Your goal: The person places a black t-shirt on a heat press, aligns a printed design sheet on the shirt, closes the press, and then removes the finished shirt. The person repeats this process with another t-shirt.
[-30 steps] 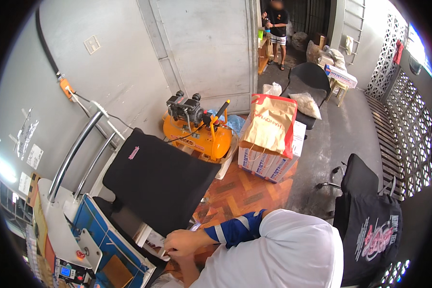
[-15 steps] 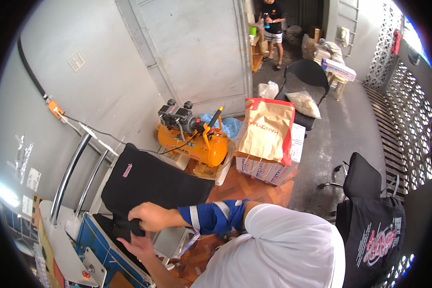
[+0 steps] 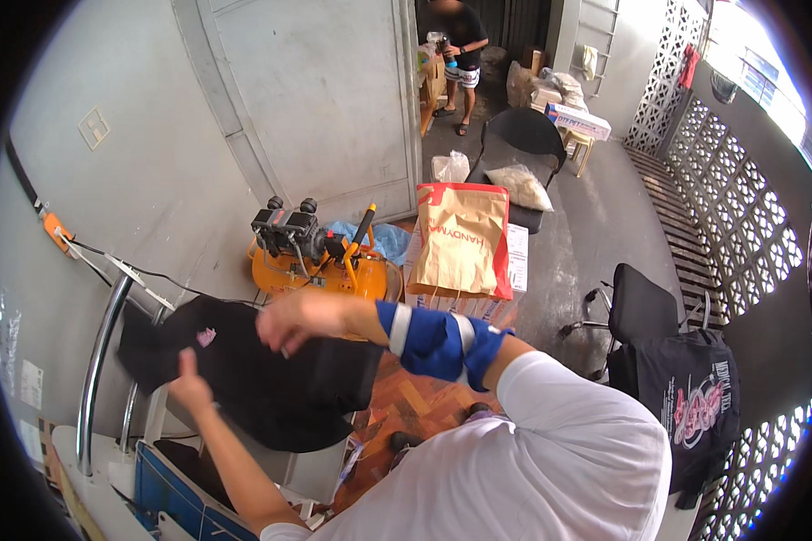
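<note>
Now you're handling the black garment (image 3: 257, 388), left hand (image 3: 191, 389) at nine o'clock, blurred right hand (image 3: 290, 323) at one, grips indiscernible; shifting cloth is likely calling for firm hold.

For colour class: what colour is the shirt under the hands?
The shirt is black; best in head view.

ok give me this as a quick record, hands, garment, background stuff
left hand: by the left part of the black garment, grip unclear
right hand: above the garment, blurred, contact unclear
garment print: small, pink
beyond garment: orange air compressor
right of compressor: paper bag on white boxes
background: person standing, holding a bottle
</note>
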Motion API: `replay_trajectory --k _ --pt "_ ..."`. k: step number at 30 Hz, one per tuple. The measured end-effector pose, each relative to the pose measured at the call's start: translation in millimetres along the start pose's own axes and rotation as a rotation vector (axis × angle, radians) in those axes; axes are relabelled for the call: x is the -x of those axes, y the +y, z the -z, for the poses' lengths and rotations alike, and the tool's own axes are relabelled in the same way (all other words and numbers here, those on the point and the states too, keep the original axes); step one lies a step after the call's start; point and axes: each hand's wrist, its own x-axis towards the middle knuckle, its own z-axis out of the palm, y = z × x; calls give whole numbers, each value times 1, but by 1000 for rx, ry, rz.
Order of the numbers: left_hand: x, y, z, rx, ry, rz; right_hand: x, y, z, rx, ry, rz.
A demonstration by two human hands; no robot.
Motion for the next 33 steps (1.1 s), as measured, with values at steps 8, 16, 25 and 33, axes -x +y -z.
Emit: replay_trajectory --k 8,16,25,33 --pt "117 185 -95 161 -495 -740 72 -151 7 454 217 66" --pt "219 170 -256 137 -1285 -291 255 -212 -4 715 -353 185" --pt "239 161 -192 -235 -1208 -569 341 -190 81 826 -9 43" --pt "305 72 -164 -267 -792 280 236 -133 53 556 -355 234"
